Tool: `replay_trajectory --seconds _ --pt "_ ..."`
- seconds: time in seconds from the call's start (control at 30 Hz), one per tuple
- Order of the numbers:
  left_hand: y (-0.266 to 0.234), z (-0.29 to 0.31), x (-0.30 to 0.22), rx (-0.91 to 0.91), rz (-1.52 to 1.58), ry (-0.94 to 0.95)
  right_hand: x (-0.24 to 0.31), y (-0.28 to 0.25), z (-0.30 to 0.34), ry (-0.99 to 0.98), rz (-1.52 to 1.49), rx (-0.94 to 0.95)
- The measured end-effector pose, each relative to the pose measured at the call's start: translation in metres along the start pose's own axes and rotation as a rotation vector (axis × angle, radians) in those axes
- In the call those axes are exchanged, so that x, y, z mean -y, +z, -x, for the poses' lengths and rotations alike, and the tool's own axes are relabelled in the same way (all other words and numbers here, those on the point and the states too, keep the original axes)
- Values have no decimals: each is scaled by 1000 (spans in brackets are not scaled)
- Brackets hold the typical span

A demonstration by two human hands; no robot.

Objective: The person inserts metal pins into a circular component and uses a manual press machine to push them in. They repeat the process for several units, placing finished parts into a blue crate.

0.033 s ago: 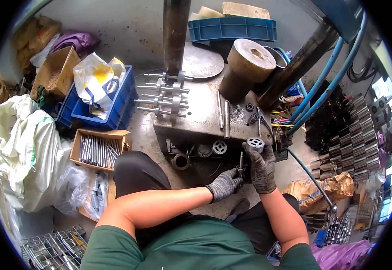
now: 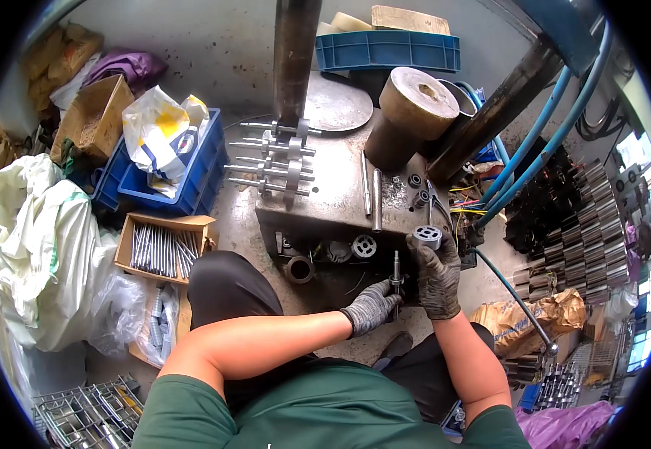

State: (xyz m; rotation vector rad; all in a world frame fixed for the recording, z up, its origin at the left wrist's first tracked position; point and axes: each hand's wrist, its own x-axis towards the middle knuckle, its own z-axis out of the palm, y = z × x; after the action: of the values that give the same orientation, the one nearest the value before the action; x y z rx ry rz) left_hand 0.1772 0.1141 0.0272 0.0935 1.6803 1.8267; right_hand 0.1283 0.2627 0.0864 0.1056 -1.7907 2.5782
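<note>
My left hand (image 2: 371, 307), in a grey work glove, is closed around a thin stepped metal shaft (image 2: 396, 266) held upright in front of the press table. Just to the right, my gloved right hand (image 2: 437, 283) grips a round metal end cap (image 2: 428, 235) with holes in its face. Shaft and cap are apart. A similar round part (image 2: 364, 245) with openings sits under the table edge, left of the shaft. On the metal table (image 2: 333, 213) lie two rods (image 2: 377, 199), small rings (image 2: 415, 180) and pliers (image 2: 437, 209).
Several shafts with thick discs (image 2: 293, 161) lie at the table's left edge. Behind stands a heavy metal cylinder (image 2: 407, 127) between two columns. A carton of rods (image 2: 164, 247) and a blue crate (image 2: 202, 168) are at left. Blue hoses (image 2: 538, 142) and stacked metal cylinders (image 2: 583, 232) are at right.
The shaft in my left hand has shifted very slightly left and stands a little straighter. My right hand and the end cap have moved slightly right.
</note>
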Motion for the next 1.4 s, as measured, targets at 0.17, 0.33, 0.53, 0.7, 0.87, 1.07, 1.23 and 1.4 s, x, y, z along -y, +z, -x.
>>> replay_trajectory --seconds 0.17,0.33,0.53,0.7,0.87,1.07,1.23,1.4 --pt "-13 -7 -1 -77 360 -136 37 12 -34 -98 171 -41" --pt "-18 -11 -6 -118 465 -177 80 36 -76 -229 318 -6" --pt "-17 -21 -8 -132 504 -171 124 68 -146 -538 614 79" --pt "-23 -15 -18 -158 417 -125 151 100 -198 -669 1199 1" --pt "-29 0 -37 -241 112 -36 151 105 -244 -552 1454 -20" --pt "-36 -13 -32 -330 -53 63 160 106 -250 -665 1613 57" --pt "-44 -43 -6 -266 36 93 195 95 -185 -711 1581 337" --pt "-58 -57 13 -238 48 136 237 55 -59 -678 2072 626"
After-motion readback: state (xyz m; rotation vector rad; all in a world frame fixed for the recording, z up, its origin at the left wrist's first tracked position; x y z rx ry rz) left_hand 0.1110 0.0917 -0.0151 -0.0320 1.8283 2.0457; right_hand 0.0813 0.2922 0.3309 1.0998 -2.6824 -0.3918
